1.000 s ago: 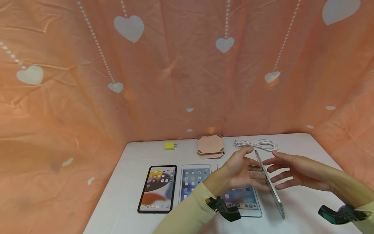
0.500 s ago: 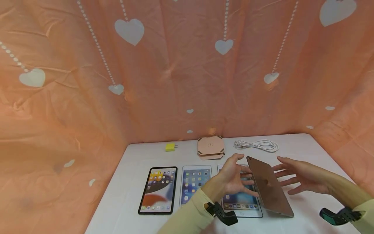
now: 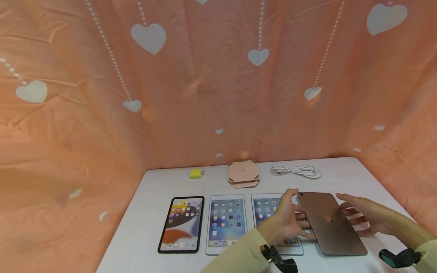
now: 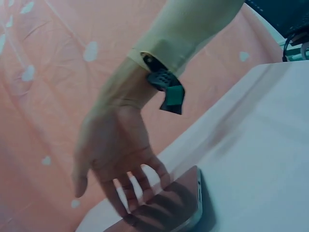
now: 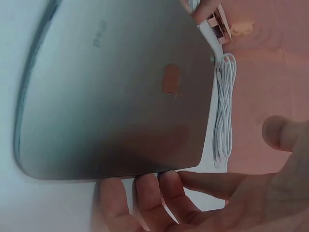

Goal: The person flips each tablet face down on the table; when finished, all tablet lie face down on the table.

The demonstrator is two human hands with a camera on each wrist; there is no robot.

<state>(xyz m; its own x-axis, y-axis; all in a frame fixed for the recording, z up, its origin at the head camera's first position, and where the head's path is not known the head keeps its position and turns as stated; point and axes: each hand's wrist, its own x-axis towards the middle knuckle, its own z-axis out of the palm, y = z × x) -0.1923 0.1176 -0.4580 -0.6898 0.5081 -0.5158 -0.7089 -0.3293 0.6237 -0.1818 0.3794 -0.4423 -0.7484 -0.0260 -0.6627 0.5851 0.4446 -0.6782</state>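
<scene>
A tablet (image 3: 329, 227) with a rose-gold back lies between the hands at the table's right side, its back facing up. The left hand (image 3: 286, 220) is at its left edge with fingers extended; in the left wrist view its fingertips reach the tablet (image 4: 181, 205). Against the tablet's right edge rest the fingertips of the right hand (image 3: 368, 216), with the thumb held apart, as the right wrist view shows. Left of it, face up, a white tablet (image 3: 269, 204) is partly hidden by the left hand. Another white tablet (image 3: 227, 223) and a black-rimmed tablet (image 3: 181, 225) lie further left, screens lit.
Along the back of the white table (image 3: 164, 185) sit a yellow plug adapter (image 3: 195, 173), a folded pink stand-like item (image 3: 243, 172) and a coiled white cable (image 3: 297, 170). An orange cloth (image 3: 205, 94) with white hearts hangs behind and at the sides.
The rose-gold tablet has gone from standing on edge to lying nearly flat, back up. The left hand has moved rightward along with it; the right hand has come to its right edge.
</scene>
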